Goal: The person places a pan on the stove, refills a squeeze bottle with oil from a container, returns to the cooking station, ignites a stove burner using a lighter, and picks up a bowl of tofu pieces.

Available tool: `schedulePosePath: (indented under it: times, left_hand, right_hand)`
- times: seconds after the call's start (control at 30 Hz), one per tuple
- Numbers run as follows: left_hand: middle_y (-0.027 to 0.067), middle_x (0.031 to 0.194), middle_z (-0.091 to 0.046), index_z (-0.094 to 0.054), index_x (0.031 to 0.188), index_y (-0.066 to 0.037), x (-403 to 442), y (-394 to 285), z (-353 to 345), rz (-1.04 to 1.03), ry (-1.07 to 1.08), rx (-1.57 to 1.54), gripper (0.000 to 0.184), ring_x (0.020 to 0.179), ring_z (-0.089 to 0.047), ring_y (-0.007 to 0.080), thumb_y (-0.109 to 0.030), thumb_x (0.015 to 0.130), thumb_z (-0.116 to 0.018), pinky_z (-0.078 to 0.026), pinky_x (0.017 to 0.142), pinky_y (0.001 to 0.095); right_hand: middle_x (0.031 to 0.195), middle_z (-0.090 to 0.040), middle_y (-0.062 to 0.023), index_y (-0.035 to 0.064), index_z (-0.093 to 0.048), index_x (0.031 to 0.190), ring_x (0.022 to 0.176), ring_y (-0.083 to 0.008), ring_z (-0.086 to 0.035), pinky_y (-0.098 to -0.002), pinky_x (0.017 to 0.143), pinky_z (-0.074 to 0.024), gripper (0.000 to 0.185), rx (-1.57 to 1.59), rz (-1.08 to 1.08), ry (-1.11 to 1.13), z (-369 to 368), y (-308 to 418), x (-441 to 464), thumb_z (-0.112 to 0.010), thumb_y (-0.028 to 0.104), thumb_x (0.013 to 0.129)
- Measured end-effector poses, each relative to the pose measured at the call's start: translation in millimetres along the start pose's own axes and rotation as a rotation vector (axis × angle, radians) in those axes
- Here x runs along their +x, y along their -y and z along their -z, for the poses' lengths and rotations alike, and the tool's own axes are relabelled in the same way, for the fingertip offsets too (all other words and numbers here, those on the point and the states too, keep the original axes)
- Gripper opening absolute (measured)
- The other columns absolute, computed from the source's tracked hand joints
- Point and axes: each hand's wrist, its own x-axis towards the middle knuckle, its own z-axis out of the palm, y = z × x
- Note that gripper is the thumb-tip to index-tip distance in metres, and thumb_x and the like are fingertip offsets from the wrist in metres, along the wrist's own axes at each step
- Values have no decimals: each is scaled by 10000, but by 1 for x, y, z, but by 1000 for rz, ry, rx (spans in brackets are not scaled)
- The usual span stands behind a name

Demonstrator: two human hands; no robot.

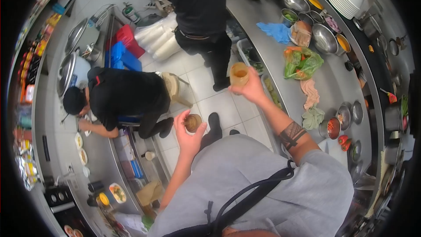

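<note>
Tiled floor (223, 107) below, two hands (188, 141) (252, 88) (fingers curled) grip two containers (192, 123) (239, 75), one each.

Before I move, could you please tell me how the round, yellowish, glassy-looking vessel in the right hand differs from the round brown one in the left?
The yellowish vessel in the right hand looks lighter; the brown vessel in the left hand looks darker. The yellowish vessel is held farther out from the body than the brown vessel. Both are round and each is held in one hand.
</note>
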Motion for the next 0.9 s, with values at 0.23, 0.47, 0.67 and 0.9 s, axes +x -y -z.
schedulePosePath:
  times: [0.23,0.47,0.67,0.9]
  left_hand:
    - [90,1295,-578,-533,1419,-84,112,47,-31,18,239,-101,704,1163,-547,242,-134,798,-861,-443,1041,389]
    - [122,1292,-612,-528,1416,-81,242,53,-100,-201,557,-38,748,1266,-536,309,-91,752,-870,-451,1089,434]
    - [168,1291,-613,-508,1421,-47,315,32,-231,-363,677,20,726,1262,-525,387,-56,762,-812,-450,1089,451]
    - [184,1339,-581,-491,1450,-47,345,9,-396,-403,777,74,753,1282,-514,409,-40,758,-788,-446,1101,473]
  right_hand:
    - [1231,-630,-118,34,-621,1287,1178,-294,-621,-416,1035,-488,732,-85,-198,-271,38,-25,76,-946,213,656]
    - [1222,-620,-152,30,-626,1271,1193,-344,-592,-445,1046,-469,716,-60,-223,-372,72,-52,114,-926,282,672]
    - [1228,-661,-151,27,-610,1272,1121,-299,-659,-429,1001,-510,689,73,-364,-536,97,-124,137,-924,202,684]
    - [1221,-655,-150,28,-600,1279,1127,-301,-645,-428,996,-508,681,15,-369,-500,135,-210,152,-924,140,690]
